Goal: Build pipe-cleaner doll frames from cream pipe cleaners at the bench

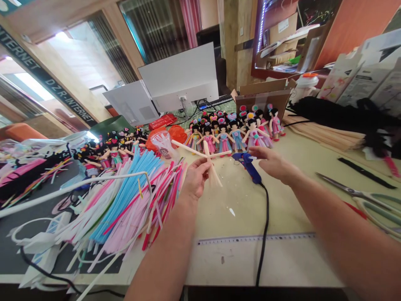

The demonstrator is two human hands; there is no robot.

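Between the thumb and fingers of my left hand [197,174] is a cream pipe-cleaner doll frame [214,173]. Two thin arms stretch out sideways from it, and a bundle of loose strands fans out below. My right hand [275,164] is at the back of a blue hot glue gun [250,168], fingers stretched out and apart; whether they touch it I cannot tell. The glue gun lies on the table, its nozzle toward the doll frame and its black cord [265,225] running to the front edge. Behind both hands stand finished pipe-cleaner dolls [224,136] in colourful dresses.
Pipe cleaners [125,205] in blue, pink and white lie heaped on the left, beside a white power strip [46,246]. Scissors [360,192] rest at the right. A ruler strip [244,239] runs along the front. Monitors [181,79] and a cardboard box [265,102] stand behind.
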